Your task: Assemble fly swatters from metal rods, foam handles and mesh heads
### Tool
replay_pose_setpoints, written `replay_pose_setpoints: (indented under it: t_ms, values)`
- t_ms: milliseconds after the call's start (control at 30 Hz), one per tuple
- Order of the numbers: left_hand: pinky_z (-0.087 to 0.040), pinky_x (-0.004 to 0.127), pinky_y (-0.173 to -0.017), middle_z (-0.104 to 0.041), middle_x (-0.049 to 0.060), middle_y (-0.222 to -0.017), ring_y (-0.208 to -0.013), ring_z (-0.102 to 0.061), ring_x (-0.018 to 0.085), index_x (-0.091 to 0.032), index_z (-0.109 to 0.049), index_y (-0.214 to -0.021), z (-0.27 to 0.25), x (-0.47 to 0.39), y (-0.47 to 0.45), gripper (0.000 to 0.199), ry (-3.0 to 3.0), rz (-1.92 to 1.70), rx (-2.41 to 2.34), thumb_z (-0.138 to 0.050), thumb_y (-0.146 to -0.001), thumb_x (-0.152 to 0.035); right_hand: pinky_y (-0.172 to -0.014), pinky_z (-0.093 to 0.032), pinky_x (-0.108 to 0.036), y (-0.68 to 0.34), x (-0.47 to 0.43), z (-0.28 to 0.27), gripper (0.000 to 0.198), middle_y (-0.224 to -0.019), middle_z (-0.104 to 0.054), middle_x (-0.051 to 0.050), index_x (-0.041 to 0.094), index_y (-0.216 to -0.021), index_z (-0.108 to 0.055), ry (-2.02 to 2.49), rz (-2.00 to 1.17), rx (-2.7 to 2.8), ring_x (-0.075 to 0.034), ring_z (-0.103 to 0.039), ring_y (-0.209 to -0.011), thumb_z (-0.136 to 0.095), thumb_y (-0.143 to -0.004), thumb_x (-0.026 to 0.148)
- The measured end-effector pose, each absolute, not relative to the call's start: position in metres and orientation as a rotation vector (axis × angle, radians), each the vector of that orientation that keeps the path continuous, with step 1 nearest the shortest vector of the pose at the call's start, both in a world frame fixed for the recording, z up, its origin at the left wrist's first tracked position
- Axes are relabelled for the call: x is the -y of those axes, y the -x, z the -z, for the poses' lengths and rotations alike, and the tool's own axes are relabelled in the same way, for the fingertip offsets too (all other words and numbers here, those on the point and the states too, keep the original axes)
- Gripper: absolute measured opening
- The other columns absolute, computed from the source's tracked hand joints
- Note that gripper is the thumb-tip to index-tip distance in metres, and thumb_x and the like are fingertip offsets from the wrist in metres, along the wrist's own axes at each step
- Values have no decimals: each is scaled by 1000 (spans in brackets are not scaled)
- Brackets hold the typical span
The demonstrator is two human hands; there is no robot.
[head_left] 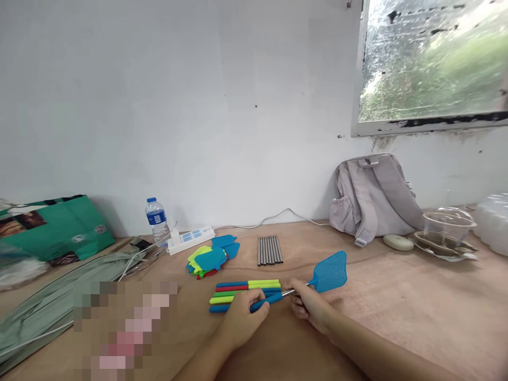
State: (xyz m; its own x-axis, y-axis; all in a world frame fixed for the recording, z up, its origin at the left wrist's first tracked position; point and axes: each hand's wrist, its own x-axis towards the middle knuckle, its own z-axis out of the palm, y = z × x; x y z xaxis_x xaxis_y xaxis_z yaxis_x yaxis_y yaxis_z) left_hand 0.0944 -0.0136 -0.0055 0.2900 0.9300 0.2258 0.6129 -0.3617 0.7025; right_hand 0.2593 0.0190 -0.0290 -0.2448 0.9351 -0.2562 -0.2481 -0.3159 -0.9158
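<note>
A blue fly swatter (330, 272) with a metal rod is held between my hands, its mesh head pointing up and to the right. My left hand (243, 316) is closed round its blue handle. Farther along, my right hand (305, 303) grips the metal rod just short of the head. Under and behind my left hand lies a row of coloured handles (232, 294) in blue, red, green and yellow, partly covered by the hand. Several metal tubes (270, 251) lie side by side beyond them. To their left is a pile of blue, yellow and red swatter heads (210, 259).
A power strip (191, 239) and a water bottle (156, 218) stand at the back left, near a green bag (59, 227) and grey-green cloth (59, 301). At the right are a backpack (375, 198), an oval case (398, 243) and a plastic bowl (447, 225).
</note>
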Motion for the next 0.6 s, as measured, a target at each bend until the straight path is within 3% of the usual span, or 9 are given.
replay_pose_setpoints:
  t_ms: [267,400,600]
  values:
    - [-23,22,-52,-36,-6,-57,-55,-36,10,-18,-43,-61,5,17,-93,17,-2143,-813,-1345,-41,-76,-26,-34,-13,-18,-259,-22,37,27,-35,-26,10,21,-44,-29,927,-1544,970,-3,-22,-31,-51,-56,30]
    - [-24,20,-48,-35,-7,-54,-50,-36,9,-20,-39,-63,7,19,-101,8,-2025,-918,-1384,-46,-67,-21,-33,-12,-18,-253,-17,40,24,-33,-25,9,21,-40,-28,886,-1622,980,-3,-20,-30,-46,-53,31]
    - [-23,19,-44,-34,-9,-50,-45,-36,8,-21,-35,-63,8,25,-108,16,-1972,-1002,-1421,-49,-57,-15,-32,-8,-19,-250,-10,39,23,-31,-22,9,23,-39,-25,881,-1740,980,-3,-15,-28,-41,-54,31]
